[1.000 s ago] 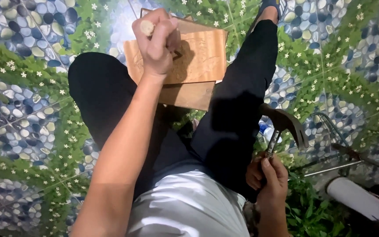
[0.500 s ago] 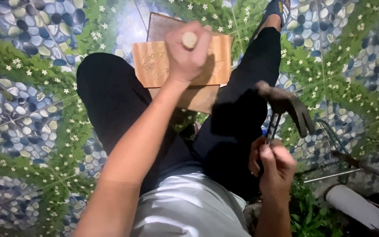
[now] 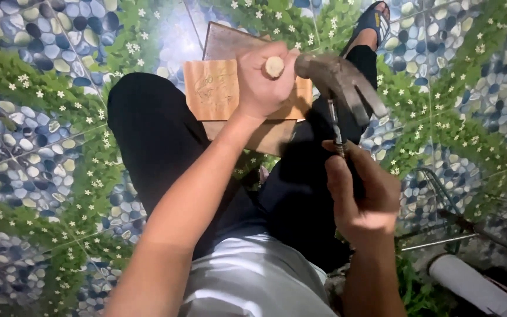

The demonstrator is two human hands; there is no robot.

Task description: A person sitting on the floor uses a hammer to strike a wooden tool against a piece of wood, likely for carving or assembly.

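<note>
We grip a wooden peg (image 3: 274, 66) in our closed left hand (image 3: 263, 82), upright over the boards (image 3: 215, 88) at twelve o'clock; our right hand (image 3: 362, 196) clasps the hammer (image 3: 340, 79), its head beside the peg at three o'clock; the peg looks not yet driven in.

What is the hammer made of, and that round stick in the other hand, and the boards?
The hammer head looks like dull, dark metal, greyish and worn. The round stick in the left hand seems to be wood: its cut end is pale and bare. The boards look like unfinished light-brown wood with faint grain, possibly plywood.
</note>
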